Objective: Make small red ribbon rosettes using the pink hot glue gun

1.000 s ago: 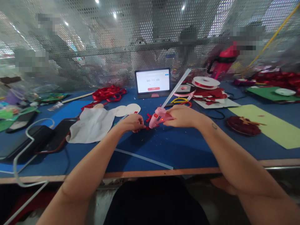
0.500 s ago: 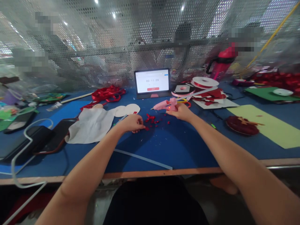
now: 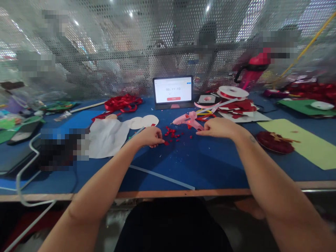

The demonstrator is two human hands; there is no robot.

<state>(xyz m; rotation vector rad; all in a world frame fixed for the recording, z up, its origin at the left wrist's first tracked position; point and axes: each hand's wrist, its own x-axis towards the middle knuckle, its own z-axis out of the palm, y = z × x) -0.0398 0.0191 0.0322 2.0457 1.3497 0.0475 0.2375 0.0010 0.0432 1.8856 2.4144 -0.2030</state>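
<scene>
My left hand is closed in a pinch, its fingertips on a tiny red piece. Beside them a small pile of red scraps lies on the blue tabletop. A pink glue gun with a translucent glue stick out of its back points its nozzle left, just beyond the scraps. My right hand has its fingers bent at the lower end of the gun's handle. White joined round shapes lie behind my left hand, with a white cloth to their left.
A tablet showing a timer stands at the back. Ribbon spools and red ribbon pieces lie right of it. A loose glue stick rests near the front edge. At right are a dark red round piece and yellow paper.
My right hand has slid right along the glue gun's handle to its lower end, while the gun stays nearly in place. The left hand keeps its pinch. The view has shifted slightly.
</scene>
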